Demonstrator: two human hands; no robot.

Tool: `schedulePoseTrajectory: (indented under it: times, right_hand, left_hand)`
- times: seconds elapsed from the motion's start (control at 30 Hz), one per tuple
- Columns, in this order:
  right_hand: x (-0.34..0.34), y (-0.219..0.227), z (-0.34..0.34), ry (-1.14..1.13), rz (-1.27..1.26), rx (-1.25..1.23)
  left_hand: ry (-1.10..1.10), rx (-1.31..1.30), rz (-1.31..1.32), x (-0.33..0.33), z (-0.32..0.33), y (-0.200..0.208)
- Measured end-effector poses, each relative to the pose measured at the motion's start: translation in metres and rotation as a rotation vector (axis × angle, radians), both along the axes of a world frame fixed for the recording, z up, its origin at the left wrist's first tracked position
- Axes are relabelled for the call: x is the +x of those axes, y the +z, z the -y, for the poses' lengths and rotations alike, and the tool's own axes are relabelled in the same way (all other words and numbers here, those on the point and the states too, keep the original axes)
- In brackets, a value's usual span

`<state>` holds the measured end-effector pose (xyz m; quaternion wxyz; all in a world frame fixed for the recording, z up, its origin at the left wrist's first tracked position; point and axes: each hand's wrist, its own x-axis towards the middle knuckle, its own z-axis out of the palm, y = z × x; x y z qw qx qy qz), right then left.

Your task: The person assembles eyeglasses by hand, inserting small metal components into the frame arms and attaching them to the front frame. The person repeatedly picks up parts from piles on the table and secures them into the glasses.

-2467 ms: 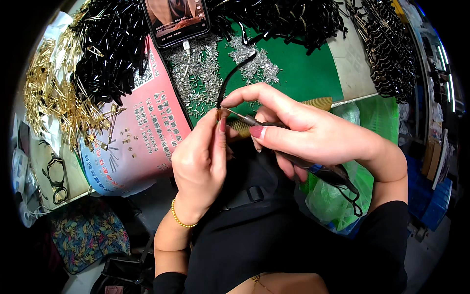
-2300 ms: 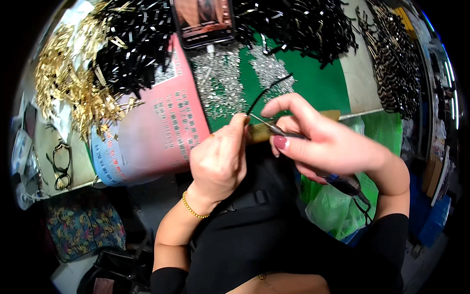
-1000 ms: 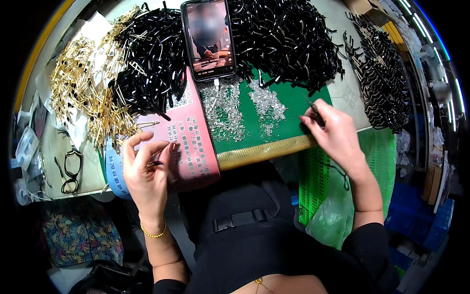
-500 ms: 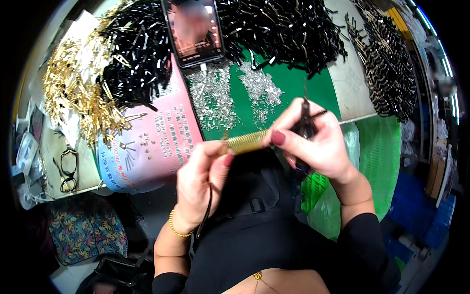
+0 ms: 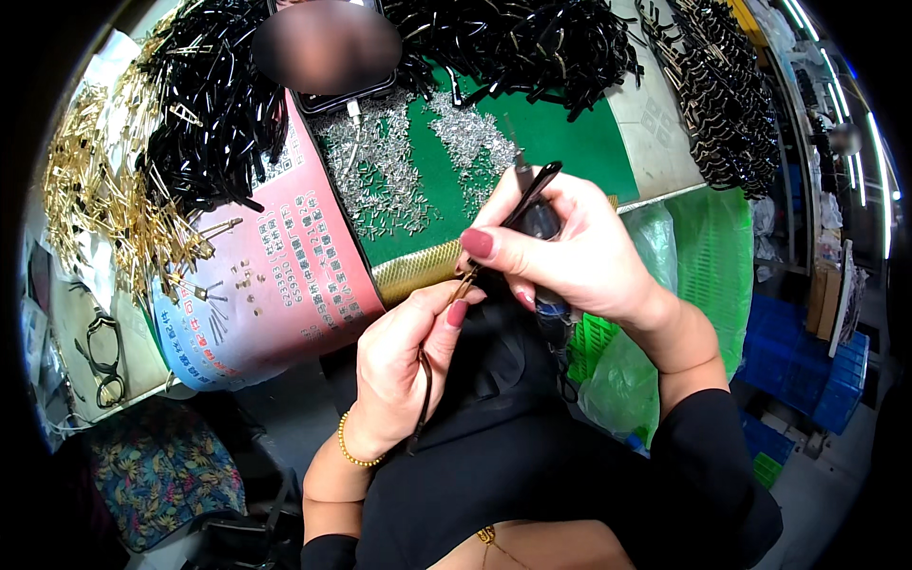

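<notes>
Finger and thumb of my left hand (image 5: 404, 351) pinch a slim dark eyeglass temple (image 5: 421, 404), whose tail hangs down past the palm. Its thin gold-brown end pokes out toward the other hand. My right hand (image 5: 589, 256) is closed around a dark pen-shaped powered screwdriver (image 5: 541, 223), its thin bit pointing up and away. A glossy black temple (image 5: 532, 195) also slants up from the right fingers. The two hands' fingertips nearly meet in front of the mat's near edge; exactly how the pieces touch there is too small to tell.
Tiny silvery screws (image 5: 380, 176) lie on the green mat (image 5: 570, 142), edged by a gold textured strip (image 5: 408, 271). Black temples (image 5: 214, 104) and gold metal parts (image 5: 100, 180) are heaped behind and left. A phone (image 5: 347, 95) stands at the back; green baskets (image 5: 712, 275) hang right.
My left hand has moved slightly down, away from the gold edge strip. My right hand has shifted left and now shows a black temple beside the screwdriver. The whole view has shifted.
</notes>
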<state>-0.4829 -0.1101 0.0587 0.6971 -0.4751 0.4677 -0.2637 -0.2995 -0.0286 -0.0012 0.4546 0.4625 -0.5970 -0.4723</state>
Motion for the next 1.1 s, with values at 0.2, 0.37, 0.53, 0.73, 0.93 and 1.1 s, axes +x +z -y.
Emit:
schedulePoseTrajectory:
  times: [0.2, 0.37, 0.53, 0.73, 0.93, 1.1]
  right_hand:
    - [-0.008, 0.001, -0.003, 0.021, -0.056, -0.068]
    - [-0.01, 0.002, -0.004, -0.022, -0.006, 0.087]
    - [-0.012, 0.0, -0.005, 0.226, -0.293, -0.199]
    - [-0.033, 0.001, 0.001, 0.572, -0.908, -0.874]
    - [-0.036, 0.001, 0.005, 0.655, -1.081, -0.862]
    - [-0.037, 0.0, 0.008, 0.678, -1.056, -0.859]
  left_hand:
    - [-0.011, -0.081, 0.082, -0.001, 0.002, 0.0]
    - [-0.026, -0.178, 0.145, -0.002, 0.004, -0.003]
    - [-0.076, -0.12, 0.202, 0.001, 0.004, -0.002]
    - [0.093, 0.242, 0.157, 0.02, 0.0, 0.011]
    - [0.127, -0.022, 0.179, 0.009, 0.019, 0.005]
    - [0.06, 0.0, 0.334, -0.001, 0.033, 0.006]
